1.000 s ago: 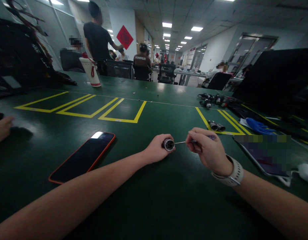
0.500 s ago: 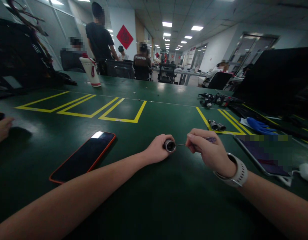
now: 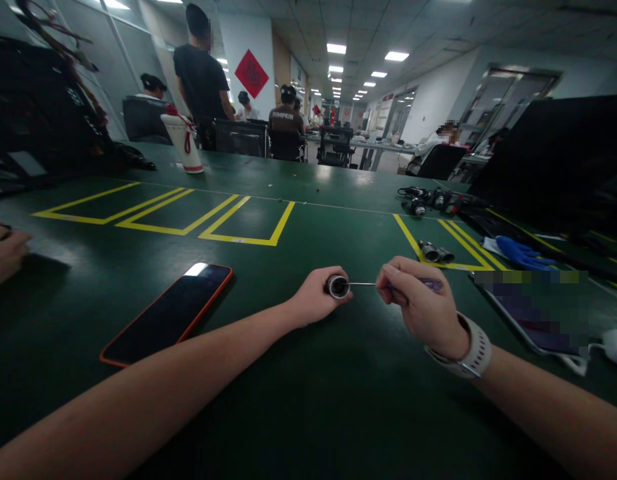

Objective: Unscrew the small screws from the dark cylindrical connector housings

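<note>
My left hand [image 3: 314, 300] rests on the green table [image 3: 308, 400] and is closed round a small dark metal cylinder [image 3: 337, 286], whose open end faces right. My right hand [image 3: 418, 299] pinches a thin screwdriver [image 3: 388, 284] with a purple handle. Its slim metal shaft points left and its tip sits in the cylinder's open end. A pale watch is on my right wrist.
A black phone in an orange case [image 3: 167, 313] lies left of my forearm. Two small cylinders [image 3: 435, 253] and more parts [image 3: 428, 200] lie at right, beside a blue glove [image 3: 518, 252] and a tablet [image 3: 533, 307]. Another person's hand [image 3: 3, 252] is at far left. A white cup [image 3: 184, 143] stands behind.
My right hand has drawn slightly to the right, so more of the screwdriver shaft shows between my hands. The cylinder stays in my left hand.
</note>
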A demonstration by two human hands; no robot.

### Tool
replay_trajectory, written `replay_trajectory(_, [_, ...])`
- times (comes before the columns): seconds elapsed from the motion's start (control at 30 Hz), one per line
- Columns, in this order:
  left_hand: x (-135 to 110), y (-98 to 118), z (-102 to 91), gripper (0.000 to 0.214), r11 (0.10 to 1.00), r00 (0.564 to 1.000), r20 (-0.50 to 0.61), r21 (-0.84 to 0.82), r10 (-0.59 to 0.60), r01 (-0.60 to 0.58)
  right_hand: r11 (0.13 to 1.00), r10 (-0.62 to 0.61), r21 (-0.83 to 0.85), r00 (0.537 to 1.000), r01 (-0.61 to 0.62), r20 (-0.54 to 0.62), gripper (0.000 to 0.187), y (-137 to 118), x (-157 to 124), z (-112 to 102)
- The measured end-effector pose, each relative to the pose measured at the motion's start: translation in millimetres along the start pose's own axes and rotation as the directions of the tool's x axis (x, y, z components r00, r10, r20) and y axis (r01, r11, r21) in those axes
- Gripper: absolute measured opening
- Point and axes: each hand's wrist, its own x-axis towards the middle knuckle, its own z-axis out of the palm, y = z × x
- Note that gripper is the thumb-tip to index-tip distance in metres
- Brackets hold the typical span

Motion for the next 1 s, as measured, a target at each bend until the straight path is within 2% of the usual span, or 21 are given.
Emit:
replay_trajectory(0.1, [0,-2,0.4,0.013,0.999,1.0,-0.021,-0.036,0.006,-0.007,0.966,-0.155,-0.196,0.984,0.169,0.088,0.028,-5,-6,1])
replay_trajectory(0.2, [0,-3,0.7,0.013,0.997,0.999,-0.042,-0.066,0.023,-0.026,0.886,-0.274,-0.33,0.942,0.326,0.195,0.026,-10,-10,4])
replay_trajectory(0.3, [0,-4,0.9,0.013,0.995,0.998,-0.053,-0.089,0.042,-0.046,0.806,-0.334,-0.402,0.894,0.435,0.298,0.023,-13,-12,6])
replay_trajectory(0.4, [0,-4,1.1,0.012,0.995,0.997,-0.063,-0.089,0.045,-0.05,0.757,-0.354,-0.428,0.861,0.493,0.366,0.02,-14,-13,8])
replay_trajectory(0.57, [-1,-3,1.0,0.01,0.997,0.994,-0.094,0.065,0.053,-0.047,0.741,-0.353,-0.439,0.851,0.509,0.389,0.021,-16,-13,9])
replay_trajectory(0.67, [-2,-2,0.1,0.009,0.99,0.992,-0.117,0.134,0.053,-0.037,0.785,-0.332,-0.417,0.879,0.458,0.341,0.021,-15,-12,9])
replay_trajectory(0.8, [-3,-1,-1.1,0.01,0.993,0.994,-0.109,0.114,0.028,-0.016,0.865,-0.281,-0.345,0.922,0.364,0.268,0.025,-13,-11,8])
replay_trajectory(1.0, [-3,-1,-1.4,0.009,0.996,0.994,-0.103,0.084,0.038,-0.03,0.897,-0.285,-0.279,0.932,0.342,0.225,0.024,-12,-11,6])
